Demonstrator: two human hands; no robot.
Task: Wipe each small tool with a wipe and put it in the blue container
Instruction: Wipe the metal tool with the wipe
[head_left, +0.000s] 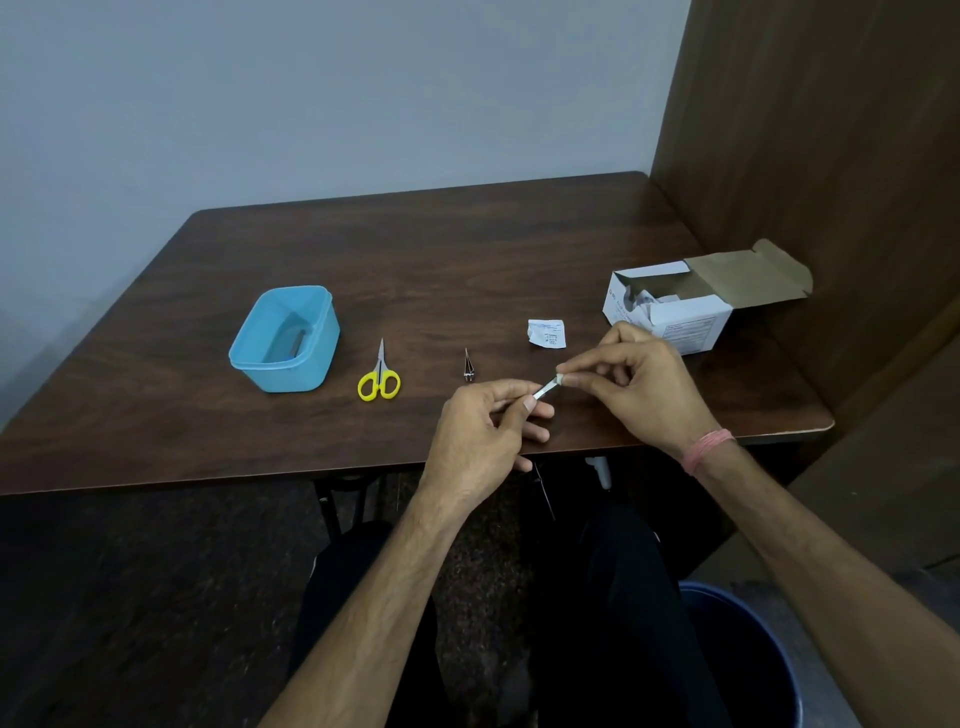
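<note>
Presently, on inspection:

Surroundings: dark wooden table (291, 249); an open white carton (675, 312) at its right side, flap raised, packets showing inside. A torn white sachet (546, 332) lies flat between the carton and the hands.

Obstructions: yellow-handled scissors (380, 375) and pointed tweezers (468, 365) lie on the table between the hands and the blue container (283, 340), each apart from the other.

Tool in hand: a small, slim metal tool (540, 391) — its exact kind cannot be told — held above the near edge of the table, slanting up to the right.

Left hand (483, 431): fingers curled, thumb and forefinger pinching the lower end of the tool.

Right hand (644, 384): fingertips pinching a small white wipe (562, 379) round the upper end of the tool; a pink band (707, 448) on the wrist.

Container: blue, rectangular, lidless, at the left of the table; a dark object lies on its floor (too dim to identify).

Edges: both hands hover just over the table's near edge; a wooden partition (810, 130) closes the right side, the carton near it.

Open room: bare tabletop behind the tools and to the far side — also left of the container.

Below: a blue bin (737, 649) on the floor at lower right, beside the person's knees.
</note>
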